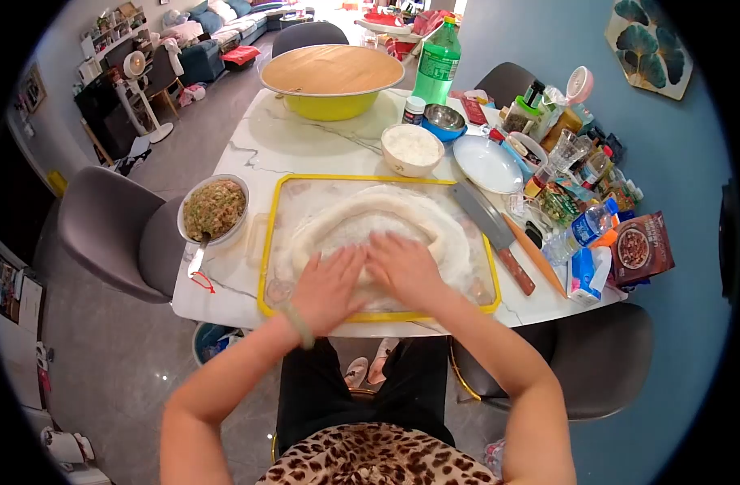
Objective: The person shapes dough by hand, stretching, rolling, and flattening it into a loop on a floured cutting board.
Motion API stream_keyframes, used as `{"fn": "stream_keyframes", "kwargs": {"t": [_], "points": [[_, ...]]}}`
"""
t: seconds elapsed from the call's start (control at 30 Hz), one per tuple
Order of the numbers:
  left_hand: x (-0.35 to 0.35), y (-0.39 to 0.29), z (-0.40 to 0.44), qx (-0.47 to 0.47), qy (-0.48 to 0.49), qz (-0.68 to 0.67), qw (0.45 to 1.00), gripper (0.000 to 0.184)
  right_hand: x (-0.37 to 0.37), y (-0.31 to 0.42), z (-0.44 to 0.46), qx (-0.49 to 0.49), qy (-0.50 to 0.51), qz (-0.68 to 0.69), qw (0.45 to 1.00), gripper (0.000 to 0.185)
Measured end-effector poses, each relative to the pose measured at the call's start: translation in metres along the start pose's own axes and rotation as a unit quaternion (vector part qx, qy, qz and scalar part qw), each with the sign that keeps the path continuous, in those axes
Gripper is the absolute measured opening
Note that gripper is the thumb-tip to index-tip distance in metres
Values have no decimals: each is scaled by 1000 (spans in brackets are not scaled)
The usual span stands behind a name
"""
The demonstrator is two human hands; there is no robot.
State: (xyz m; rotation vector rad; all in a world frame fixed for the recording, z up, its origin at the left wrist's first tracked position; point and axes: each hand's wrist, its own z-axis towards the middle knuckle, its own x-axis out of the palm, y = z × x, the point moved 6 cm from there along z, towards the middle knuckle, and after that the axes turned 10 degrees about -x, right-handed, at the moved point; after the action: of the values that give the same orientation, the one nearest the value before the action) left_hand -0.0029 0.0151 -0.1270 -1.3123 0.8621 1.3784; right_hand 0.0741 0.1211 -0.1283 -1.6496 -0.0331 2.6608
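Observation:
A thick rope of pale dough (378, 201) curves in an arch on a floured cutting board (266, 250) with a yellow rim. My left hand (331, 283) lies over the near part of the board, fingers stretched out and pointing away from me. Beside it is my right hand (402, 267), also flat with extended fingers, its tips close to the left fingertips. Whatever lies under both palms is hidden. Loose flour surrounds the dough. A cleaver (485, 218) with a wooden handle rests across the board's right edge, next to a wooden rolling pin (535, 255).
Left of the board stands a bowl of minced filling (215, 208) with a spoon. Behind are a bowl of flour (412, 148), a white plate (488, 163), a green bottle (439, 65) and a covered yellow-green basin (331, 105). Bottles, jars and boxes crowd the right side.

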Motion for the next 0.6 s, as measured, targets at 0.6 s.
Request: {"fn": "stream_keyframes", "kwargs": {"t": [0.6], "points": [[-12, 9, 4, -30, 22, -2, 999, 65, 1, -2, 14, -34, -21, 36, 999, 34]]}}
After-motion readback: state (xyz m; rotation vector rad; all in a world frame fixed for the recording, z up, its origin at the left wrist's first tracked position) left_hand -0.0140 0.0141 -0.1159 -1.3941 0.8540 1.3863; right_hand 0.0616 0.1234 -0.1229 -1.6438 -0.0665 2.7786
